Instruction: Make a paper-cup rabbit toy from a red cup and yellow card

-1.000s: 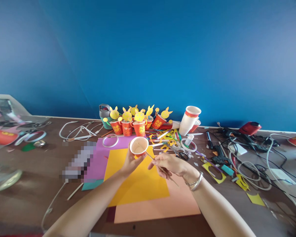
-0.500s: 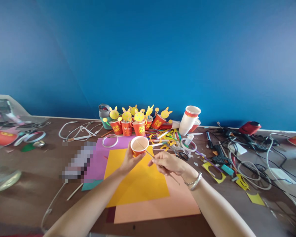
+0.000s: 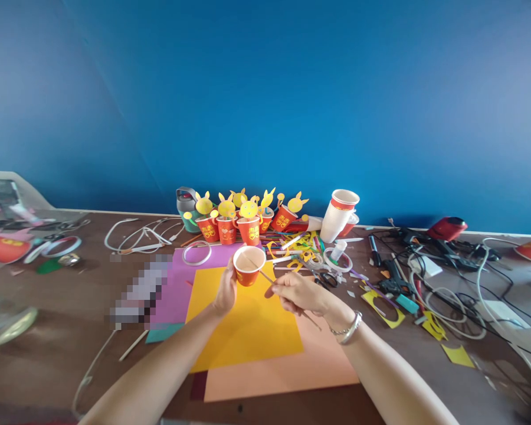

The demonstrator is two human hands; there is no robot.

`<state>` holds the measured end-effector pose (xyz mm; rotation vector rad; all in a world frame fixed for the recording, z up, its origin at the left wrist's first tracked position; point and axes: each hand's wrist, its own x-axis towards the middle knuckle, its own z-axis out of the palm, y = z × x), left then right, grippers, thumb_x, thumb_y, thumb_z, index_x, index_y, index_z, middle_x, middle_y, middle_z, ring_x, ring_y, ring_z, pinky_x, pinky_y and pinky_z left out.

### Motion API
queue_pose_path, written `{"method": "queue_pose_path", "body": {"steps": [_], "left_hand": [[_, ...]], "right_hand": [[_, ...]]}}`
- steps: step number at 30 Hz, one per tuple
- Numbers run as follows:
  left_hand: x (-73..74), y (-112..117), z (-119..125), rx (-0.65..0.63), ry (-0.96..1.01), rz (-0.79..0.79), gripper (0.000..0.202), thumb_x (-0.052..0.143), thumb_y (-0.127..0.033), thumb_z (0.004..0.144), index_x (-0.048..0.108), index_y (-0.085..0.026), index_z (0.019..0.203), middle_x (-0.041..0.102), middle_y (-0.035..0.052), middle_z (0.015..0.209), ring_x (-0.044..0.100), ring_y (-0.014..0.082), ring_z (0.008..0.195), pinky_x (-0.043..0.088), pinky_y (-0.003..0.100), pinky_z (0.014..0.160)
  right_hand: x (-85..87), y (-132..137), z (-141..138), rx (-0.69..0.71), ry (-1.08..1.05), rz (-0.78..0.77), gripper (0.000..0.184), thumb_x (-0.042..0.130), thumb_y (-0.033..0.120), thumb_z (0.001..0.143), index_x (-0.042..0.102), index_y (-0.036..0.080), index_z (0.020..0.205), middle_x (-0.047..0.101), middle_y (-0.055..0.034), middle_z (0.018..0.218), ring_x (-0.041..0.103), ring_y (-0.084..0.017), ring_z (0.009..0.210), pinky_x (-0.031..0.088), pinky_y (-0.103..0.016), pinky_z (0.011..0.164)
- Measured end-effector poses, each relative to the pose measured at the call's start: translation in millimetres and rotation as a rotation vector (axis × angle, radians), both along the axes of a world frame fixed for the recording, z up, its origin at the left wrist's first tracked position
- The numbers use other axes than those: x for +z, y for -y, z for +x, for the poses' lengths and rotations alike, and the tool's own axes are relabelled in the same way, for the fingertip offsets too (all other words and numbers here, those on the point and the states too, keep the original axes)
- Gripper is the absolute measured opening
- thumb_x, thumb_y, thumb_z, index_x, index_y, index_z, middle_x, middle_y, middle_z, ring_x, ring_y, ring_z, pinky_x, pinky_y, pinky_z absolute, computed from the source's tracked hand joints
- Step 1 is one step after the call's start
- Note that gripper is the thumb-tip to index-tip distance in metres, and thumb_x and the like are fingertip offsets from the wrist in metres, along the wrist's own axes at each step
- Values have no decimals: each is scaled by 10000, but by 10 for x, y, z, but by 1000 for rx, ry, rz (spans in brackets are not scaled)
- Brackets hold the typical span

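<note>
My left hand (image 3: 226,290) grips a small red paper cup (image 3: 249,267) with a white inside, held above the yellow paper sheet (image 3: 246,321). The cup's mouth tilts toward me. My right hand (image 3: 297,291) pinches a thin wooden stick (image 3: 265,275) whose far end reaches into the cup. A silver bracelet (image 3: 349,326) sits on my right wrist.
Finished red cups with yellow bunny heads (image 3: 243,218) stand at the back by the blue wall. Stacked white cups (image 3: 340,213) lie to their right. Pink (image 3: 287,369) and purple (image 3: 177,289) sheets lie under the yellow one. Cables and a glue gun (image 3: 393,274) clutter the right side; tape rolls (image 3: 197,252) lie nearby.
The cup has tipped more upright and shifted slightly, so its red side now shows. My right hand with the stick has drawn a little closer to it.
</note>
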<state>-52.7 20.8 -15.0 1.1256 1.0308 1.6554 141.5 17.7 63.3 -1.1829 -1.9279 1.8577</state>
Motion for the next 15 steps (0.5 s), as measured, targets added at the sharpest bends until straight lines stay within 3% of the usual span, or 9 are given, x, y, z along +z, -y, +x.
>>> {"method": "queue_pose_path", "body": {"steps": [4,8,15], "left_hand": [[-113,-55,-9,133,-23,-77,517,416,-565,852,606,-171,1130,690,93,1051,572,278,1137,448,391,970],[-235,-90,-68,180,-61,-91,495,399,-548,871,602,-184,1139,687,81,1064,558,263,1169,452,379,982],[-197,-95,-133,228,-166,-72,443,416,-485,880,572,-208,1189,670,75,1118,543,248,1196,466,367,985]], "right_hand": [[-66,31,-68,-16,-28,-23,303,370,225,931,637,83,933,421,77,431,348,-48,342,269,-168,356],[-114,73,-152,-110,-138,-121,297,380,243,936,621,75,893,330,103,413,228,-39,339,187,-176,354],[-110,79,-154,-132,-415,-466,281,397,256,907,609,94,818,251,112,427,134,-41,349,101,-209,376]]}}
